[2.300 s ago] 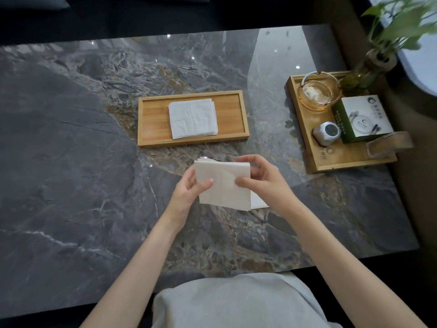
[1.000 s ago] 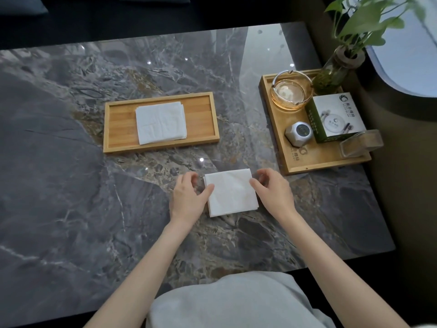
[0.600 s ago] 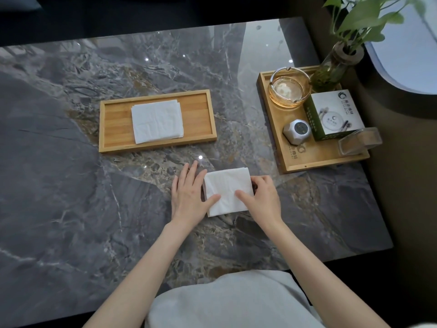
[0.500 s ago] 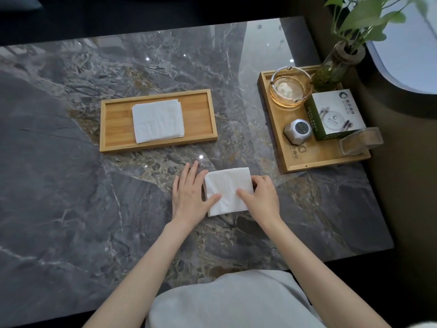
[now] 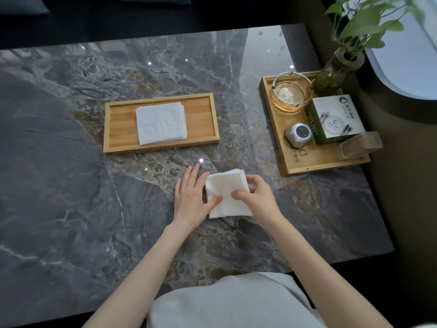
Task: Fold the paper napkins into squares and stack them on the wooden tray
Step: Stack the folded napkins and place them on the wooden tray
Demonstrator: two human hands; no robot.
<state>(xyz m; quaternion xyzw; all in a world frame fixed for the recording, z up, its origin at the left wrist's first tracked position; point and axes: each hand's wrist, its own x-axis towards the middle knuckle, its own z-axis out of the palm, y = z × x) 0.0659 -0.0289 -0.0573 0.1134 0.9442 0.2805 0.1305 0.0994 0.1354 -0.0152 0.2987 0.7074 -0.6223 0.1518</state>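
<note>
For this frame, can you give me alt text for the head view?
Two bare hands work a white paper napkin on a dark marble table: the left hand lies flat on its left edge, the right hand pinches its right side. Beyond, folded napkins sit stacked on a wooden tray.

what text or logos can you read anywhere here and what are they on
Nothing reads clearly.
White box: a dark swirl logo with a line of characters under it, too small to read; the green side has pale print, also illegible.
Right tray: a burned-in mark and tiny letters near its front edge, too blurred to read.
Small grey gadget: round dark face, no legible digits.
Napkins and the left tray: no text.
</note>
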